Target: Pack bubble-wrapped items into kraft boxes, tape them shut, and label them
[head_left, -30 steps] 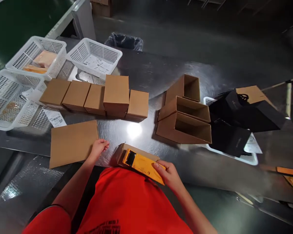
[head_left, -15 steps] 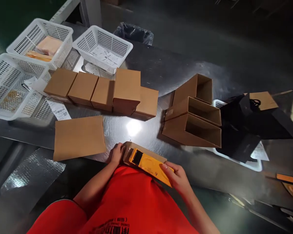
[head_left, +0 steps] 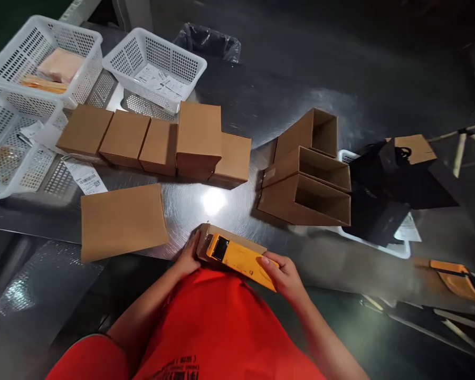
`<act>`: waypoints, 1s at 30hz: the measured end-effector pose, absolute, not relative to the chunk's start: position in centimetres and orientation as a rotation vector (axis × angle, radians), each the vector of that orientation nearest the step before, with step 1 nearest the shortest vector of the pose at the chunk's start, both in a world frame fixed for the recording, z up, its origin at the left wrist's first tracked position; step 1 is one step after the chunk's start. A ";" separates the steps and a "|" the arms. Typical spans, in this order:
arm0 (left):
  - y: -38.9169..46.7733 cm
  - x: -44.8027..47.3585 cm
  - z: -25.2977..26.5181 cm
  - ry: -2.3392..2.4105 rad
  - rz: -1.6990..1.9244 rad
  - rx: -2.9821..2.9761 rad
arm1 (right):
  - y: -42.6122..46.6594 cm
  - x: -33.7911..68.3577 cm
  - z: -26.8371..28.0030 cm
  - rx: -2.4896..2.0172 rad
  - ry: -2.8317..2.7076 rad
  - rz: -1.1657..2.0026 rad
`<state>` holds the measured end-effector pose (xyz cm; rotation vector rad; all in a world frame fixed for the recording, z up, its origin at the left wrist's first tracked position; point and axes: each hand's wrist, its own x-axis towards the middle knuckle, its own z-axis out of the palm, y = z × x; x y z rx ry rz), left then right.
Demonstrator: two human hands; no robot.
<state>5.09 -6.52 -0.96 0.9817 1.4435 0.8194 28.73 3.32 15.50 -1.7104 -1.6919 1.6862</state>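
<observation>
Against my red shirt, at the table's front edge, is a small cardboard box (head_left: 204, 232), tilted toward me. My left hand (head_left: 188, 256) holds its left end, fingers pressed to the side. A flat yellow package (head_left: 243, 258) with a dark patch at its left end lies slanted over the box's opening; whether it is partly inside cannot be seen. My right hand (head_left: 283, 274) grips the package's right end, thumb on top. Left of my hands a flat piece of brown cardboard (head_left: 122, 224) lies on the metal table (head_left: 182, 211).
Several closed boxes (head_left: 200, 129) stand in a row behind. Three open cardboard boxes (head_left: 281, 206) lie at right, beside black bags (head_left: 380, 184) over a white basket. White baskets (head_left: 142, 47) stand back left, near a paper label (head_left: 85, 177). An orange tool (head_left: 449, 274) lies far right.
The view has shifted slightly, so the table things appear a little higher and further left. Both hands keep their hold on the box and the yellow package.
</observation>
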 end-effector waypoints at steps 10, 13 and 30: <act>-0.5 2.1 6.0 1.278 0.567 1.594 | 4.7 28.1 16.8 -1.609 -1.612 1.971; 1.2 2.4 6.9 1.252 0.503 1.709 | 5.5 28.3 17.0 -1.582 -1.648 2.026; 1.5 2.1 8.5 1.488 -0.197 2.372 | 4.4 50.4 7.3 -1.846 -1.804 1.806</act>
